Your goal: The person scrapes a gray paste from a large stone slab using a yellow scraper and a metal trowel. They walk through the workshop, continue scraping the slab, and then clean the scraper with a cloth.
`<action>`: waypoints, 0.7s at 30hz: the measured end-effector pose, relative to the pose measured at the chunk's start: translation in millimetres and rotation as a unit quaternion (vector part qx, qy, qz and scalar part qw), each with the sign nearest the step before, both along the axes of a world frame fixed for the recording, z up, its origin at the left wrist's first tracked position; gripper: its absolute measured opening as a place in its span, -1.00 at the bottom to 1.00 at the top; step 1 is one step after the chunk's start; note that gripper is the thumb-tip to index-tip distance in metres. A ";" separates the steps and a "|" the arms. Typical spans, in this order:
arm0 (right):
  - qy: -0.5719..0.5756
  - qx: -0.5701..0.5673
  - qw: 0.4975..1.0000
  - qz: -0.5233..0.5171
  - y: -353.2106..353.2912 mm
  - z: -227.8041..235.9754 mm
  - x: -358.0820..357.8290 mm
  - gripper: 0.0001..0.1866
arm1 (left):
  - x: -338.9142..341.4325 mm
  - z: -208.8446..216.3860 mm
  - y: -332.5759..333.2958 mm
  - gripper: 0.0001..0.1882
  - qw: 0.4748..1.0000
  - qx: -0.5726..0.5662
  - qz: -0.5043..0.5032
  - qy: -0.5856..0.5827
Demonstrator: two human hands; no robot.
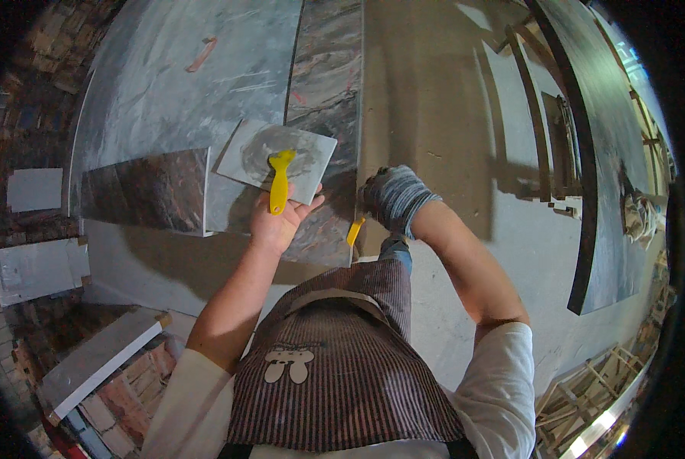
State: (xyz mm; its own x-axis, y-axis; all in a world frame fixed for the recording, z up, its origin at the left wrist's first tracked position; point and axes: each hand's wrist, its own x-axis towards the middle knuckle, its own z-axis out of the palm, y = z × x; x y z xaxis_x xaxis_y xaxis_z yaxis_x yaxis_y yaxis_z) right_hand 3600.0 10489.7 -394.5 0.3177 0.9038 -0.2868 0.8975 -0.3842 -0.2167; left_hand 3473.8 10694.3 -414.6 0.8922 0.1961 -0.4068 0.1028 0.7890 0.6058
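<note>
My bare left hand (280,223) is closed on the near edge of a pale square board (239,157) smeared with grey paste. A yellow putty knife (280,191) lies across the board, its handle end over my palm. In a grey knitted glove, my right hand (396,200) is curled shut at the right edge of a dark veined stone slab strip (327,69). From under its thumb side sticks out a small yellow scraper (355,232), partly hidden by the glove, by the slab's edge.
A wide grey slab (166,99) with a reddish mark adjoins the strip, and a dark stone piece (147,191) lies at its near left. On the right stands another long slab (610,191) with a crumpled cloth (639,218). White-wrapped blocks (36,269) lie far left.
</note>
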 end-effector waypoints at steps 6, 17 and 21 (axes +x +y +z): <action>-0.028 0.086 0.992 -0.088 -13.2 40.9 25.6 -0.85 | 4.6 -3.8 0.1 -0.59 1.000 -0.002 -0.012 -0.001; 0.320 0.276 0.660 -0.621 -155.3 -102.4 -102.7 -0.59 | 3.5 1.1 -3.7 -0.56 1.000 0.005 0.007 0.016; 0.489 0.283 0.539 -0.624 -144.6 -116.6 -197.5 -0.58 | 1.1 -8.6 0.2 -0.57 1.000 -0.006 0.001 0.012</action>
